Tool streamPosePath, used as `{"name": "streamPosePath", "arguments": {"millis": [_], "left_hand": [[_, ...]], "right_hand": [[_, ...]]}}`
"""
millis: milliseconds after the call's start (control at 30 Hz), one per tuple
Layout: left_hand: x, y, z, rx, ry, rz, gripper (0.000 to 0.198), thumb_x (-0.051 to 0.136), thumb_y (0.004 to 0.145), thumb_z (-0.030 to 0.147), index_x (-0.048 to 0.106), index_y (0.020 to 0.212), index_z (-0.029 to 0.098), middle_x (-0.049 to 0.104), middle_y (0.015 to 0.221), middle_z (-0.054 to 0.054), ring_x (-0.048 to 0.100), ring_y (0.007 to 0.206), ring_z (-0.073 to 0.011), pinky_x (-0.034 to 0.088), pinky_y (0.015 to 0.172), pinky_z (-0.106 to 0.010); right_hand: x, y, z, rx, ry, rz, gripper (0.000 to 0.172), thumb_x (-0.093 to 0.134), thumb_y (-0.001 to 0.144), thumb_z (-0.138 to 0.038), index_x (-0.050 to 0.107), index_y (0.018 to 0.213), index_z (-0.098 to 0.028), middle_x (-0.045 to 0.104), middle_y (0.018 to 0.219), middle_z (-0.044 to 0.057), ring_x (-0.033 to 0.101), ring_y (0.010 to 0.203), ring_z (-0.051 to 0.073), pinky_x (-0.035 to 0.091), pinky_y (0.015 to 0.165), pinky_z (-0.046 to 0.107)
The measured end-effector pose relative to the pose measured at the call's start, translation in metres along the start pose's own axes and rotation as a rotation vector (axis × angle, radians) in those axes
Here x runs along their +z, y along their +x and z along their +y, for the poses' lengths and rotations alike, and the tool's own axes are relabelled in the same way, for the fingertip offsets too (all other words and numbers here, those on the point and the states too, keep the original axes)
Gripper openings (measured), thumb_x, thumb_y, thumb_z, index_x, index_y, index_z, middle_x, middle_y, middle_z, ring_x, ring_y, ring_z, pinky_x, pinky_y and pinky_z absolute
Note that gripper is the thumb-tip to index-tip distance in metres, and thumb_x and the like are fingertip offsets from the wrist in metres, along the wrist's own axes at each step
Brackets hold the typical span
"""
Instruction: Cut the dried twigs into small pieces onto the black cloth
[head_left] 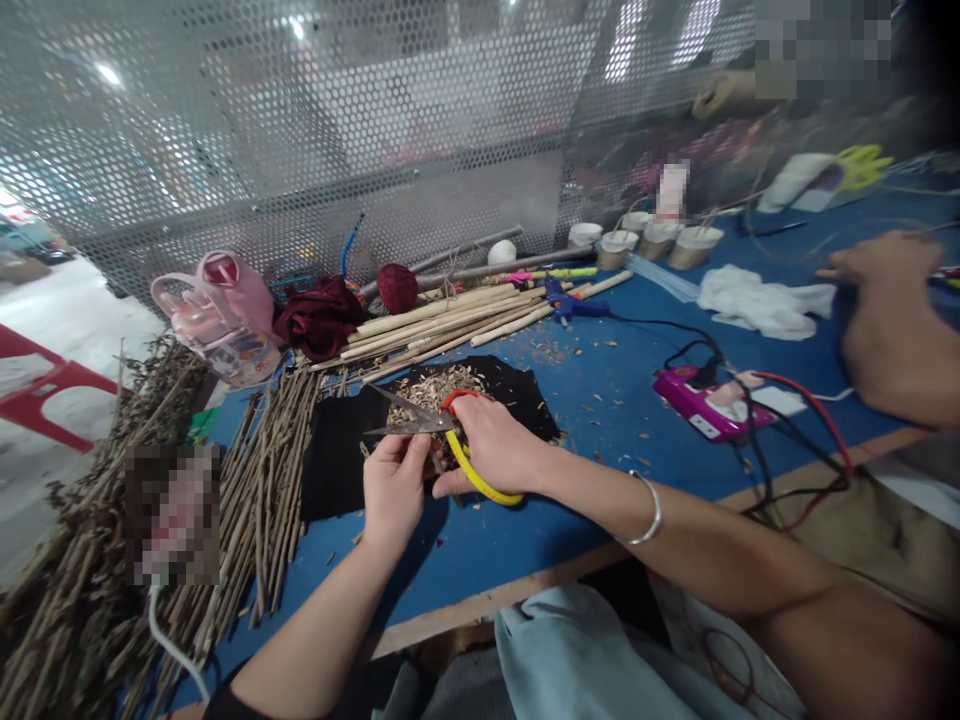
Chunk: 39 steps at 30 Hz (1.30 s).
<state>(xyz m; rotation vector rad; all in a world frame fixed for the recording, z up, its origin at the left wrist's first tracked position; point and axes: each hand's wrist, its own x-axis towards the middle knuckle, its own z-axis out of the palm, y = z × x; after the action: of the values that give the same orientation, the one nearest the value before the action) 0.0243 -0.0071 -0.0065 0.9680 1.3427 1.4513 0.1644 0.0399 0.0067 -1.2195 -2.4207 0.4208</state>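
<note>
The right hand (499, 445) grips the scissors (417, 420) by their yellow and red handles, blades parted, over a black cloth (337, 465) on the blue table (607, 400). The left hand (391, 487) curls shut just beneath the blades (what it pinches is hidden).

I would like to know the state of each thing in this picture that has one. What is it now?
scissors: blades open, held by the right hand.
left hand: curled shut beside the blades; its content is hidden.
black cloth: spread flat, wood chips piled on it.
power strip: plugs inserted.
white cloth: crumpled.
red yarn: wound into a ball.
</note>
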Motion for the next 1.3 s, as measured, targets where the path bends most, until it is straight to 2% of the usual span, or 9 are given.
{"name": "streamPosePath", "arguments": {"millis": [100, 200, 300, 400, 633, 933, 1067, 1200, 1300], "left_hand": [[-0.001, -0.002, 0.002, -0.012, 0.004, -0.018, 0.027, 0.063, 0.07, 0.04, 0.062, 0.075, 0.014, 0.063, 0.064, 0.0, 0.057, 0.055, -0.0119, 0.048, 0.056, -0.024], [-0.002, -0.002, 0.005, -0.004, 0.051, -0.065, 0.026, 0.061, 0.071, 0.04, 0.062, 0.069, 0.013, 0.061, 0.06, 0.0, 0.054, 0.053, -0.01, 0.044, 0.051, -0.019], [-0.003, -0.002, 0.007, -0.009, 0.046, -0.105, 0.027, 0.06, 0.073, 0.04, 0.06, 0.068, 0.013, 0.058, 0.059, 0.001, 0.052, 0.052, -0.0085, 0.043, 0.049, -0.018], [-0.003, -0.001, 0.006, -0.037, 0.006, -0.101, 0.03, 0.059, 0.073, 0.042, 0.057, 0.068, 0.013, 0.057, 0.058, 0.001, 0.05, 0.05, -0.0078, 0.043, 0.048, -0.018], [-0.003, 0.003, 0.003, -0.083, -0.055, -0.089, 0.031, 0.061, 0.071, 0.043, 0.052, 0.066, 0.014, 0.055, 0.057, 0.003, 0.05, 0.049, -0.0069, 0.043, 0.048, -0.018], [-0.006, 0.004, -0.001, -0.086, 0.009, -0.104, 0.034, 0.055, 0.074, 0.049, 0.05, 0.072, 0.015, 0.058, 0.061, 0.001, 0.051, 0.047, -0.008, 0.043, 0.047, -0.019], [-0.007, 0.006, -0.002, -0.026, 0.043, -0.082, 0.033, 0.053, 0.076, 0.048, 0.046, 0.069, 0.017, 0.047, 0.05, 0.006, 0.04, 0.04, -0.0047, 0.033, 0.04, -0.015], [-0.007, 0.008, -0.002, -0.047, -0.065, -0.051, 0.031, 0.052, 0.078, 0.045, 0.043, 0.067, 0.017, 0.033, 0.048, 0.008, 0.027, 0.038, -0.0032, 0.019, 0.034, -0.014], [-0.006, 0.007, 0.0, -0.076, -0.194, -0.078, 0.021, 0.052, 0.078, 0.037, 0.046, 0.074, 0.018, 0.033, 0.05, 0.008, 0.028, 0.039, -0.0036, 0.02, 0.035, -0.013]], "right_hand": [[0.0, 0.0, 0.001, -0.04, 0.024, 0.002, 0.079, 0.063, 0.043, -0.075, 0.045, 0.093, -0.016, 0.054, 0.09, 0.009, 0.053, 0.086, 0.026, 0.038, 0.07, 0.035], [0.0, 0.001, 0.003, -0.054, 0.038, 0.003, 0.072, 0.061, 0.05, -0.073, 0.045, 0.091, -0.017, 0.056, 0.086, 0.008, 0.056, 0.081, 0.024, 0.038, 0.067, 0.032], [0.002, 0.001, 0.004, 0.02, 0.001, -0.024, 0.065, 0.057, 0.057, -0.073, 0.045, 0.089, -0.018, 0.058, 0.077, 0.006, 0.058, 0.07, 0.021, 0.035, 0.058, 0.028], [0.003, 0.002, 0.006, 0.072, -0.065, -0.054, 0.066, 0.056, 0.055, -0.075, 0.046, 0.088, -0.018, 0.059, 0.071, 0.004, 0.06, 0.067, 0.022, 0.031, 0.054, 0.026], [0.005, 0.004, 0.008, 0.102, -0.096, -0.108, 0.067, 0.051, 0.056, -0.078, 0.048, 0.087, -0.019, 0.062, 0.075, 0.005, 0.061, 0.068, 0.021, 0.031, 0.053, 0.025], [0.008, 0.005, 0.014, 0.111, -0.11, -0.139, 0.064, 0.046, 0.06, -0.078, 0.053, 0.085, -0.019, 0.064, 0.073, 0.005, 0.06, 0.064, 0.019, 0.028, 0.051, 0.024], [0.006, 0.006, 0.015, 0.124, -0.113, -0.146, 0.063, 0.046, 0.062, -0.078, 0.055, 0.081, -0.019, 0.064, 0.071, 0.005, 0.059, 0.062, 0.018, 0.028, 0.051, 0.024], [0.005, 0.008, 0.016, 0.143, -0.058, -0.177, 0.06, 0.044, 0.065, -0.076, 0.056, 0.078, -0.019, 0.063, 0.07, 0.005, 0.057, 0.061, 0.016, 0.028, 0.049, 0.024], [0.007, 0.008, 0.016, 0.156, -0.065, -0.149, 0.059, 0.043, 0.066, -0.076, 0.055, 0.078, -0.019, 0.063, 0.07, 0.005, 0.057, 0.061, 0.016, 0.028, 0.05, 0.024]]}}
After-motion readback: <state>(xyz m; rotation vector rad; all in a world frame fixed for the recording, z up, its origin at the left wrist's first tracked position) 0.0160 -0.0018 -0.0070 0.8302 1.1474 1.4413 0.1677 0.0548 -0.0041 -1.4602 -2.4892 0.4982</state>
